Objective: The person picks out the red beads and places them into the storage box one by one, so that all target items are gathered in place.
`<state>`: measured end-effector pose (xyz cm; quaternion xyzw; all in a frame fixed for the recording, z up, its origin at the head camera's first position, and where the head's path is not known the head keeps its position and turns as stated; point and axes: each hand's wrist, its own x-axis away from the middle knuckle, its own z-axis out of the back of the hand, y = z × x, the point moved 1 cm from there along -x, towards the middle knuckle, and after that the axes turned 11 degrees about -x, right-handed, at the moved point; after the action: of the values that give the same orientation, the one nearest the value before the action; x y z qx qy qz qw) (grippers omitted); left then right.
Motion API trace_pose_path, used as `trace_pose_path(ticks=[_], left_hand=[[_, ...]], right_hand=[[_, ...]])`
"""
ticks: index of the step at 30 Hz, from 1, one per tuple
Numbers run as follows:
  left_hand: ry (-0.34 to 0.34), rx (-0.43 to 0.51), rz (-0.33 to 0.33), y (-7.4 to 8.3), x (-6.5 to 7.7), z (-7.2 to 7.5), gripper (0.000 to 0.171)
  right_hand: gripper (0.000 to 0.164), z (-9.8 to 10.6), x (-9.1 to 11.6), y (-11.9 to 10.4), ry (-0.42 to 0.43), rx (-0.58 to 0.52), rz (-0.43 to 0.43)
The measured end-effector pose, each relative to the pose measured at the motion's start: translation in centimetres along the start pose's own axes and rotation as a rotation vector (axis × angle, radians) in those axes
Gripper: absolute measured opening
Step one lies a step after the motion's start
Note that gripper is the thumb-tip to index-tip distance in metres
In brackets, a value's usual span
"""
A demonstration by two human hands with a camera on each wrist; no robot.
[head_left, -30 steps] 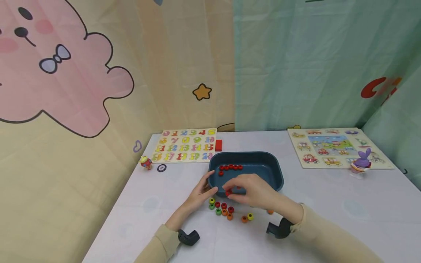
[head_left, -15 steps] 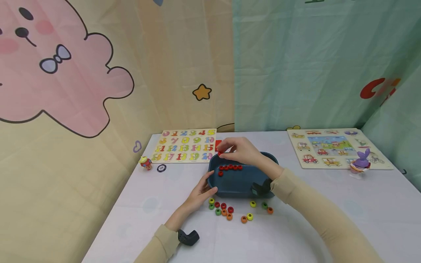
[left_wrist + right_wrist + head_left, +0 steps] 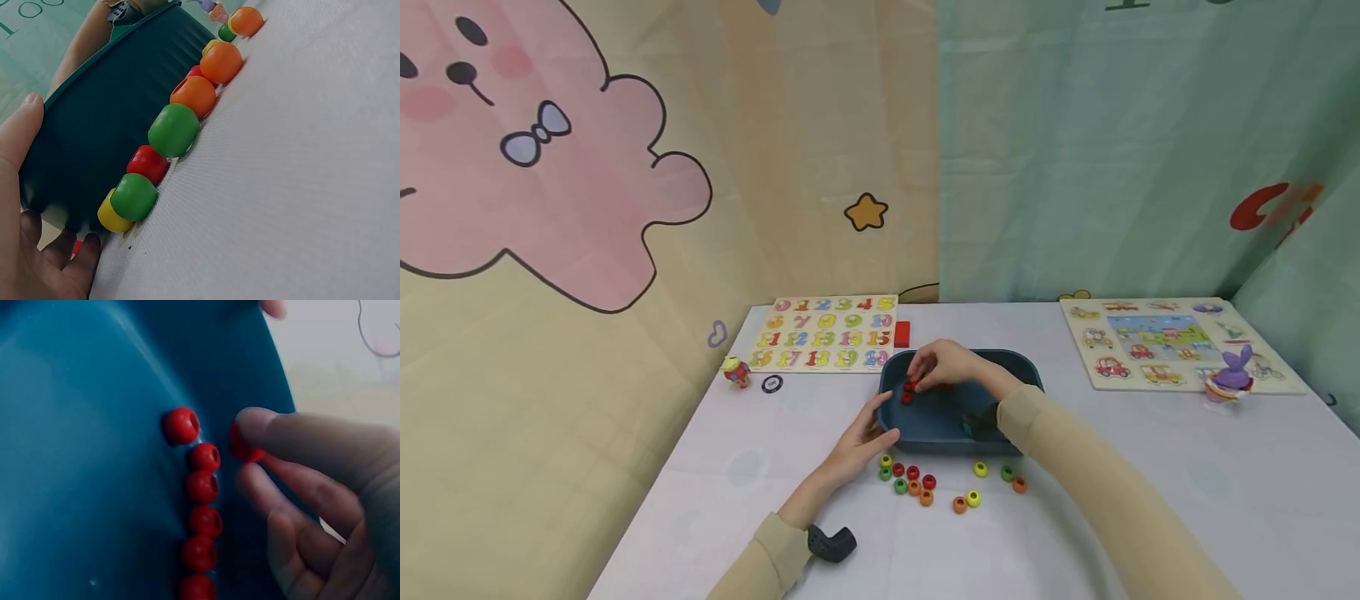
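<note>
The blue tray (image 3: 936,425) stands on the white table with red beads inside. My left hand (image 3: 850,448) holds its left end, thumb at the front corner and fingers along the side; the left wrist view shows the thumb (image 3: 25,128) near the rim. My right hand (image 3: 951,364) is over the tray's far left part, pinching a red bead (image 3: 239,447) between thumb and finger. Close beside that bead is a line of red beads (image 3: 204,522), with another red bead (image 3: 182,425) at its end. In the head view the right hand hides most of the line.
Loose red, green, yellow and orange beads (image 3: 927,497) lie before the tray. Behind are a number puzzle board (image 3: 827,333), a red block (image 3: 902,334) and, at right, a vehicle puzzle board (image 3: 1172,342) with a purple figure (image 3: 1231,371). A small figure (image 3: 736,372) and disc (image 3: 772,383) sit left.
My right hand went from the tray's front up past its far left rim, then came down inside beside the red beads, still pinching the bead. The left hand stayed on the tray.
</note>
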<state>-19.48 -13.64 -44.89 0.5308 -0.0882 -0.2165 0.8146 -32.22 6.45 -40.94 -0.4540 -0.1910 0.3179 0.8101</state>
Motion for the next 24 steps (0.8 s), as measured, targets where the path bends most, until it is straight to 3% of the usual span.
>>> trace_pose_path(ticks=[11,18,24], left_hand=[[-0.008,-0.006,-0.007,0.0,0.0,-0.1,0.061],[-0.005,-0.021,0.002,0.0,-0.1,-0.1,0.061],[0.0,-0.039,0.0,0.1,-0.1,0.1,0.06]], right_hand=[[0.02,-1.4,-0.5,1.5,-0.056,0.048,-0.086],[0.023,-1.2,-0.3,1.2,-0.046,0.031,-0.061],[0.024,0.1,0.5,-0.9,-0.021,0.053,0.008]])
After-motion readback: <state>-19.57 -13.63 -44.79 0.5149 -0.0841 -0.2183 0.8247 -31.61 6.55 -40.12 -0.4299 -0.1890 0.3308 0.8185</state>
